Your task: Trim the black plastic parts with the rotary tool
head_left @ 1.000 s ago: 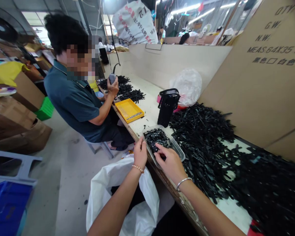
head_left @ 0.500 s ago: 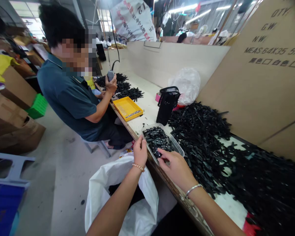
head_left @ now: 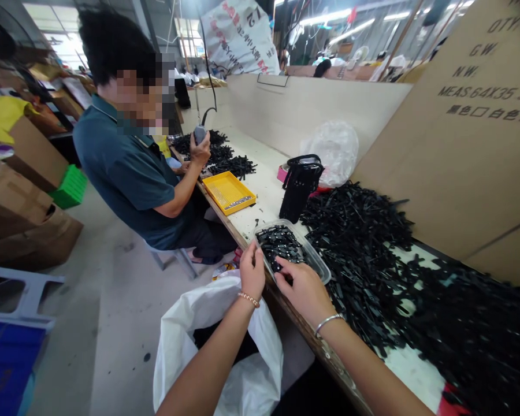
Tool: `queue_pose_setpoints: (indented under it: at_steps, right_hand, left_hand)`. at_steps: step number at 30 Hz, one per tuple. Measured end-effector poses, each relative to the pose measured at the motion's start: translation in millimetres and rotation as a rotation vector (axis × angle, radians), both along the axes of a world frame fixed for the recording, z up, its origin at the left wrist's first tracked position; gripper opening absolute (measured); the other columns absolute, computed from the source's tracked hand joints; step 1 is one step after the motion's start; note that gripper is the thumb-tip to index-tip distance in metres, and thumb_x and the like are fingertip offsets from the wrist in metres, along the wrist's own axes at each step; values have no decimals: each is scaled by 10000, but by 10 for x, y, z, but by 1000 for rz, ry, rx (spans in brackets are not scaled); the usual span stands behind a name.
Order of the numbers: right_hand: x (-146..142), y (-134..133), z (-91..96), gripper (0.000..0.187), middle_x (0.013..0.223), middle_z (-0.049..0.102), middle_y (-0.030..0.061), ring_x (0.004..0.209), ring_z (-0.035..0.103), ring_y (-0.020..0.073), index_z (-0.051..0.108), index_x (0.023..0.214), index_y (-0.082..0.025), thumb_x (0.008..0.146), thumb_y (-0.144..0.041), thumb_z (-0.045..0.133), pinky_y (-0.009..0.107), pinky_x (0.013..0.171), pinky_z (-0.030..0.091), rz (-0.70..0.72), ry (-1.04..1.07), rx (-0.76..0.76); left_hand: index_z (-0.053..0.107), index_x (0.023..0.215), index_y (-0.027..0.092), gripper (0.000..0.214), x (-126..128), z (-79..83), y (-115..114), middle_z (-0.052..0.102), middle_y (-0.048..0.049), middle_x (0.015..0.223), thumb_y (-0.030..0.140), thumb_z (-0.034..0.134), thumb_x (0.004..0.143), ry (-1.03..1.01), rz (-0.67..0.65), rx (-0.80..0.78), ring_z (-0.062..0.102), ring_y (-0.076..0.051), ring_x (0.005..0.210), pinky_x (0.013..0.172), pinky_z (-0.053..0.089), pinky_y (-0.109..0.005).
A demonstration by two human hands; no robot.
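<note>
A clear plastic container (head_left: 319, 267) at the bench edge holds many small black plastic parts (head_left: 281, 240), several with shiny spots. My right hand (head_left: 304, 289) reaches over its near side, thumb and forefinger curled together among the parts. Their tips seem to pinch one black part, though the grip is partly hidden. My left hand (head_left: 252, 274) is by the container's near left corner, fingers pointing up and thumb slightly apart. I see nothing in it. Beneath my forearms, a white sack (head_left: 177, 335) gapes, with something dark inside.
Large heaps of black parts (head_left: 359, 225) spread right of the container, before a tall cardboard box (head_left: 468, 173). A black upright pouch (head_left: 297, 193) and a yellow tray (head_left: 229, 193) stand beyond. A seated co-worker (head_left: 125, 162) on the left holds a grey tool (head_left: 200, 134).
My right hand has shifted slightly left, toward my left hand, and its thumb and forefinger are closer together. The whole view has moved a little, so the surroundings appear farther right.
</note>
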State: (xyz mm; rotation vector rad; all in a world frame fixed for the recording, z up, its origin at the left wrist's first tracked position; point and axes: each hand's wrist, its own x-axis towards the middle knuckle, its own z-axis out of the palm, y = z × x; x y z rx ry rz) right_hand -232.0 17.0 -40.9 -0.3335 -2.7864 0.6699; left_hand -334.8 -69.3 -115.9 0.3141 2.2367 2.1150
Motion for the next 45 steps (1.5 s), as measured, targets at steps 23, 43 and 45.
queue_pose_setpoints:
  at_steps: [23,43,45]
  right_hand:
    - [-287,-23,78,281,876,694,59,827,613,231,637,1181,-158,907,-200,597,298,734,474,-21,-132,167]
    - [-342,36,159,293,983,587,74,875,531,236,621,1179,-278,918,-175,537,312,712,399,53,-178,379]
    - [-359,29,160,255,996,567,83,891,509,244,629,1145,-255,921,-179,537,322,725,395,60,-158,401]
  left_hand:
    - [598,1221,134,395,33,-24,41,560,-114,1307,313,482,887,-53,44,33,490,-199,1229,1092,322,-342]
    - [680,1038,205,252,11,269,-57,598,-108,1222,236,522,844,440,103,-397,475,-262,1207,1111,231,-476]
    - [696,1007,219,236,-15,291,-83,599,-100,1222,232,534,835,482,93,-447,473,-273,1207,1109,224,-493]
